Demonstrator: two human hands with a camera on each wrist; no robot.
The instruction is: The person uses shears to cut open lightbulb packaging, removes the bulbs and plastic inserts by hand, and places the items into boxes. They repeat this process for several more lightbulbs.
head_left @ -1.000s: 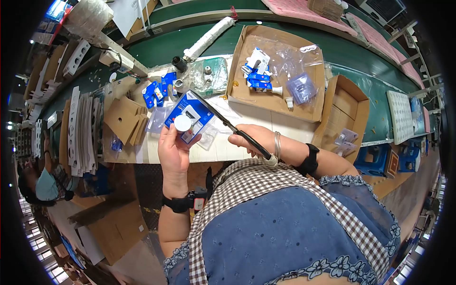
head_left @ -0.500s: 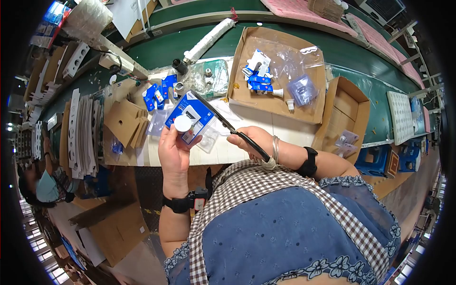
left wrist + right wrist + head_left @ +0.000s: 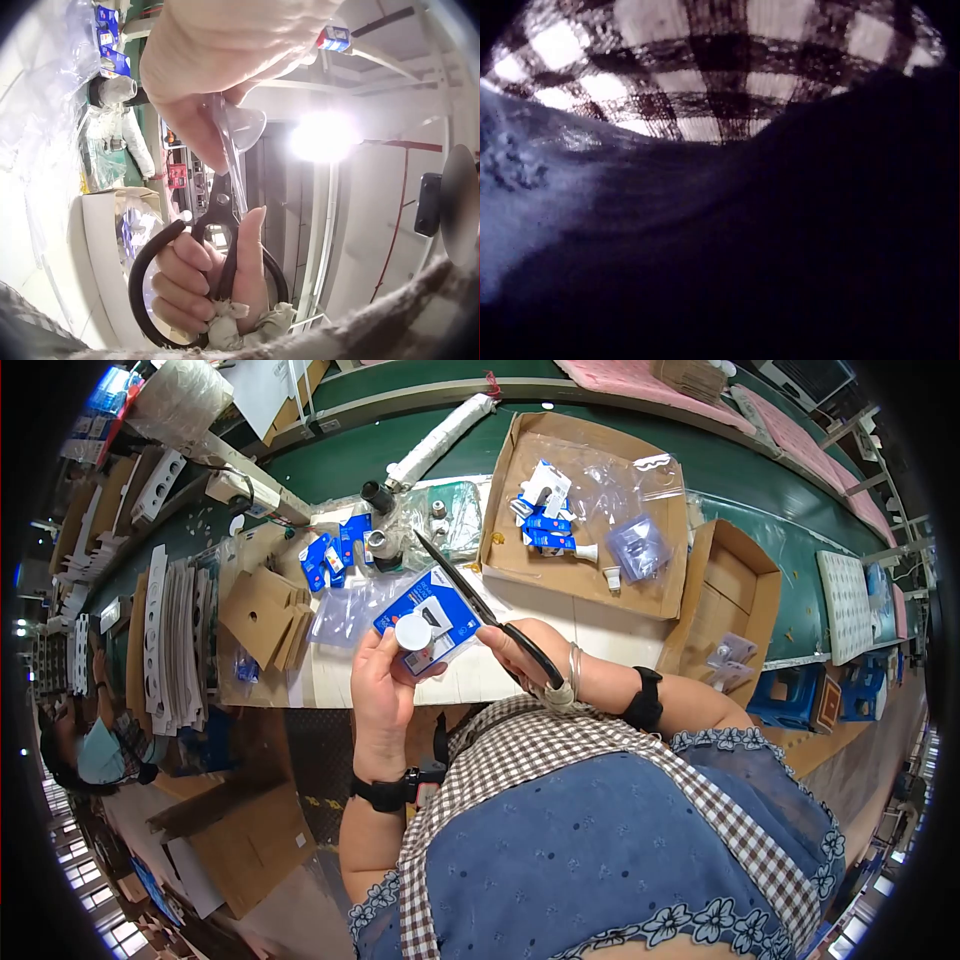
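Near the table's front edge, my left hand (image 3: 382, 685) holds a clear plastic blister pack by its lower left side. The pack has a blue printed card (image 3: 452, 610) and a round white piece (image 3: 413, 631) in front. My right hand (image 3: 530, 645) grips black-handled scissors (image 3: 538, 652), whose long dark blade runs up along the pack's right edge. In the left wrist view, fingers (image 3: 180, 292) curl round one scissor handle, and the clear pack (image 3: 234, 154) appears edge-on above the scissors' pivot. Only checked apron cloth and dark fabric show in the right wrist view.
Behind the pack lie blue cards (image 3: 340, 555), metallic fittings (image 3: 380, 548) and clear plastic (image 3: 340, 615). A cardboard tray (image 3: 585, 585) with blue packs and plastic stands behind right, beside a smaller box (image 3: 745, 570). Brown cardboard pieces (image 3: 262, 610) lean at left.
My left hand has shifted the blister pack right and slightly down, closer to my right hand. The scissor blade now reaches farther past the pack's top edge.
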